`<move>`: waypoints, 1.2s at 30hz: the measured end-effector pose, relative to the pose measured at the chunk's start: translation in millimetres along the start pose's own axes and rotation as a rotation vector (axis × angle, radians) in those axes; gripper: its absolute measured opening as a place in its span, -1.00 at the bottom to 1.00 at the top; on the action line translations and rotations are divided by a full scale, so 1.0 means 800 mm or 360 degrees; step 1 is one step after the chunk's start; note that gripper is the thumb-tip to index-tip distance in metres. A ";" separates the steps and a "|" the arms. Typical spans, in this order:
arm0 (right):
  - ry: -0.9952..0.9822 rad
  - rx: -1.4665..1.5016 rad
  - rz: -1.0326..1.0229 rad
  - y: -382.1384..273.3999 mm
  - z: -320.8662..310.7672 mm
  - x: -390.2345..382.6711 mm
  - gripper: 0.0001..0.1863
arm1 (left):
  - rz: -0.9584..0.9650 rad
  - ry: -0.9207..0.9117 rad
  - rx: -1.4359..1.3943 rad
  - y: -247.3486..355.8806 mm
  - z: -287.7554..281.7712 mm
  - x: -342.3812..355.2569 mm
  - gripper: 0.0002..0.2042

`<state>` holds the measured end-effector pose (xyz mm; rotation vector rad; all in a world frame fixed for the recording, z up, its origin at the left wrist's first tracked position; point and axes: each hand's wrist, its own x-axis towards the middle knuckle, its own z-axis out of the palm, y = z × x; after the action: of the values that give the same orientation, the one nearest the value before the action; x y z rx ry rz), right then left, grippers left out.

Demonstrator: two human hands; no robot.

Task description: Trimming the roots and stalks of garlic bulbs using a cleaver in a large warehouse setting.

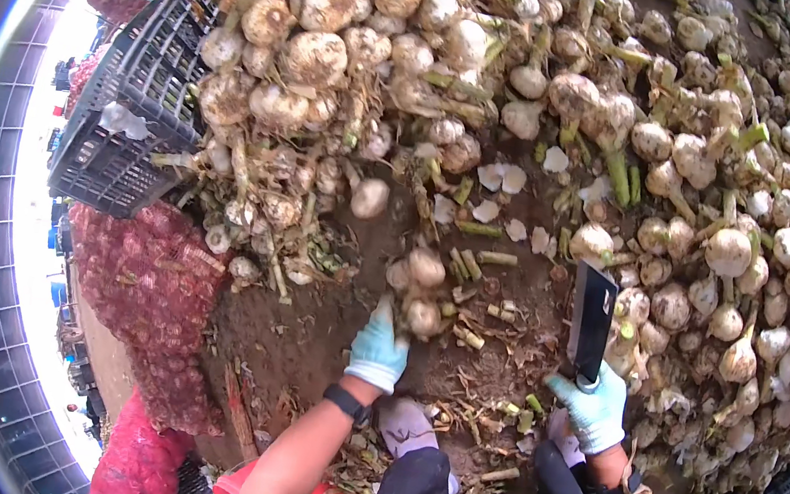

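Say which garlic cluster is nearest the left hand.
The small garlic cluster right at the gloved left hand; the heaped bulbs lie farther off.

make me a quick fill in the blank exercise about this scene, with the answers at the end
1. The right hand holds a cleaver, its blade pointing toward the ____ edge of the picture.
2. The left hand is at a cluster of ____ bulbs.
3. Of the person's two hands, ____ wear gloves.
4. In the picture, the red mesh sack lies ____ the black crate.

Missing words: top; garlic; both; below
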<state>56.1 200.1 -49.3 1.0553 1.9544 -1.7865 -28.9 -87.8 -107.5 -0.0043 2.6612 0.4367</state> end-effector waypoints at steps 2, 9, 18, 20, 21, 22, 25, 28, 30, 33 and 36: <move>0.0018 -0.0051 -0.0045 0.001 0.004 -0.001 -0.75 | 0.0002 -0.0072 0.0132 -0.009 0.004 -0.030 -0.27; -0.0081 -0.0046 -0.0023 0.007 0.013 -0.010 -0.76 | -0.0220 -0.0041 -0.0507 0.024 -0.053 -0.025 -0.40; -0.0239 -0.0318 -0.0161 -0.009 0.026 -0.027 -0.71 | -0.0118 -0.0435 -0.0769 -0.029 -0.027 0.056 -0.24; -0.0191 -0.0311 -0.0184 0.001 0.021 -0.026 -0.71 | -0.0266 -0.0376 -0.0936 0.015 -0.041 0.040 -0.28; -0.0182 -0.0295 -0.0144 -0.001 0.021 -0.027 -0.72 | -0.0226 -0.0367 -0.0789 0.013 -0.037 0.041 -0.31; -0.0184 -0.0281 -0.0113 -0.009 0.020 -0.029 -0.72 | -0.0192 -0.0344 -0.0644 0.016 -0.037 0.041 -0.34; -0.0199 -0.0116 -0.0024 -0.009 0.018 -0.031 -0.73 | -0.0077 -0.0420 0.0035 0.044 -0.052 0.048 -0.39; -0.0204 -0.0159 -0.0096 0.001 0.016 -0.030 -0.73 | -0.0065 -0.0658 0.0347 0.076 -0.059 0.051 -0.33; -0.0206 -0.0354 -0.0202 -0.005 0.019 -0.030 -0.72 | 0.0030 -0.0454 0.0446 0.069 -0.045 0.045 -0.37; -0.0204 -0.0600 -0.0404 -0.009 0.022 -0.029 -0.70 | 0.0053 -0.0145 0.0095 0.048 -0.029 0.028 -0.38; -0.0086 -0.0751 -0.0936 -0.003 0.023 -0.027 -0.71 | 0.0114 -0.0128 -0.0732 0.083 -0.054 -0.023 -0.47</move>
<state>64.9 176.3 -37.0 0.2904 2.6494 -1.4273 -35.4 -39.1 -42.6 -0.0308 2.4299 1.0379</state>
